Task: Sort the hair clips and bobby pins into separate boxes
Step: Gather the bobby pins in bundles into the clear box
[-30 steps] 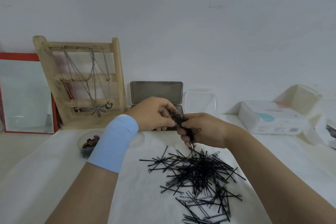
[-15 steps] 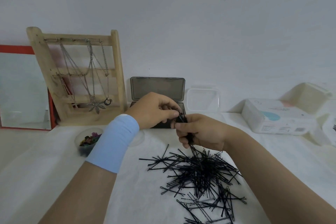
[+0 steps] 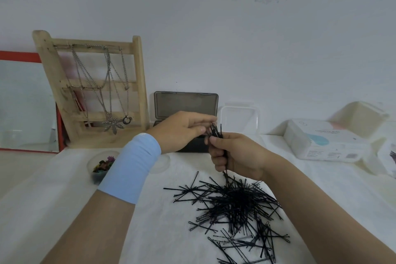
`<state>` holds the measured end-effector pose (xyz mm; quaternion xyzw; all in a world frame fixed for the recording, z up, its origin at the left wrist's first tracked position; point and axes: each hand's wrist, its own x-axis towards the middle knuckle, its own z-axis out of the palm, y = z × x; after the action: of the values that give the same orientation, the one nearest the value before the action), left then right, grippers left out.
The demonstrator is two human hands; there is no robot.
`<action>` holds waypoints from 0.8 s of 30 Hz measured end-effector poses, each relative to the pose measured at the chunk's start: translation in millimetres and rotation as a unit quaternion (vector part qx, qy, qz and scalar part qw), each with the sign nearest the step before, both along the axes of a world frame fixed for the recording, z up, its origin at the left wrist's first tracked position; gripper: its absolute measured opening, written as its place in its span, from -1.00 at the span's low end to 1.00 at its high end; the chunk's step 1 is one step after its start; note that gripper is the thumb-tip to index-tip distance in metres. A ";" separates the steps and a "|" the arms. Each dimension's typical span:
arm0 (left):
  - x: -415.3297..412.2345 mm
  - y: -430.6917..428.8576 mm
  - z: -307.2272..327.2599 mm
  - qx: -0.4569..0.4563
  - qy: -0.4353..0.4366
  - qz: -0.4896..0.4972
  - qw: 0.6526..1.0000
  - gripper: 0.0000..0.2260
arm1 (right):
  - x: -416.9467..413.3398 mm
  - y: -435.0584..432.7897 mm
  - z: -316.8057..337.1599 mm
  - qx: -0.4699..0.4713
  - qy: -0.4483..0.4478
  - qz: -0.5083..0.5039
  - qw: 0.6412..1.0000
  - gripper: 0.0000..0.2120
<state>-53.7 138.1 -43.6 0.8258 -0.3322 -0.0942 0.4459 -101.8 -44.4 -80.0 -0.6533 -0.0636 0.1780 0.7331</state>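
Gripping a bundle of bobby pins upright in the right hand, fingers curled round its lower half, above the middle of the tabletop. Pinching the bundle's top ends between thumb and fingertips of the left hand, with a pale blue wristband on that forearm. Below both hands, toward the near edge: a loose heap of bobby pins, crisscrossed on the white cover, with the bundle's lowest tips reaching down to the heap; touching or just clear of it, cannot tell. At the far edge, behind the hands: a dark box, lid raised against the wall, base mostly hidden by the hands. Just beside it on the right, a clear box. Left of the left forearm, a round clear tub with coloured hair clips inside, partly hidden by the wristband. In the far left corner, a wooden rack hung with necklaces, leaning on the wall, and a red-framed mirror beside it. Near the far right corner, a white tissue pack, well apart from the heap.
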 end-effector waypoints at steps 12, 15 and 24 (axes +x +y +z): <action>-7.1 -2.8 8.4 0.107 0.005 -0.022 0.994 -0.67 | -3.0 -3.6 0.2 0.022 -0.005 0.046 0.999 -0.84; -8.7 -7.8 7.2 0.095 0.012 -0.037 0.995 -0.57 | -3.5 -5.0 1.9 0.023 0.002 0.045 0.999 -0.81; -12.1 -19.2 2.5 0.127 -0.051 -0.052 0.989 -0.57 | -2.4 -12.2 4.8 -0.037 -0.010 0.015 0.999 -0.88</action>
<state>-65.8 118.9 -41.1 0.8612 -0.3822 -0.1160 0.3143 -104.2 -56.6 -75.2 -0.6811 -0.0743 0.1847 0.7046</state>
